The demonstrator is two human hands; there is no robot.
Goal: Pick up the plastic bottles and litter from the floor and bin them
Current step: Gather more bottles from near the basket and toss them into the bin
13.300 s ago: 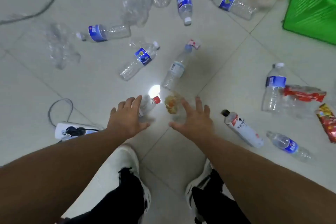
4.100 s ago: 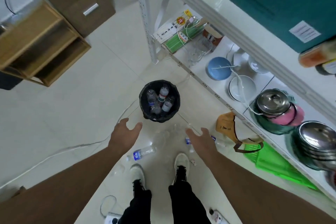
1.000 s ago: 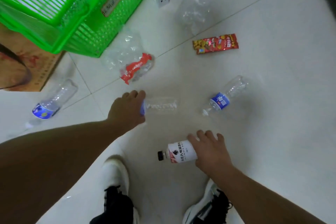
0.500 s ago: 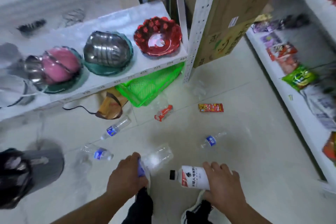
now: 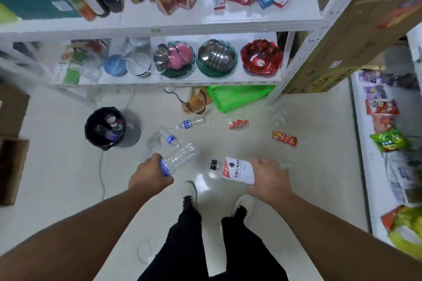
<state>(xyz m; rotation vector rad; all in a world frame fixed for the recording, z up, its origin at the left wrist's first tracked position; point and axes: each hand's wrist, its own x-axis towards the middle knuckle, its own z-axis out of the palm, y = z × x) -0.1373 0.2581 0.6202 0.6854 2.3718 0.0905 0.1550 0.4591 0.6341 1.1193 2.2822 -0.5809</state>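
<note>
Held, two bottles: a clear bottle gripped by the left hand at its blue-labelled end; a white-labelled bottle with black cap clasped in the right hand. On the pale tiled floor, two blue-labelled bottles, one crushed red-labelled bottle, one red wrapper. One black bin, left, already containing bottles. Behind: white shelving with bowls; green basket beneath. Cable trailing beside the bin.
</note>
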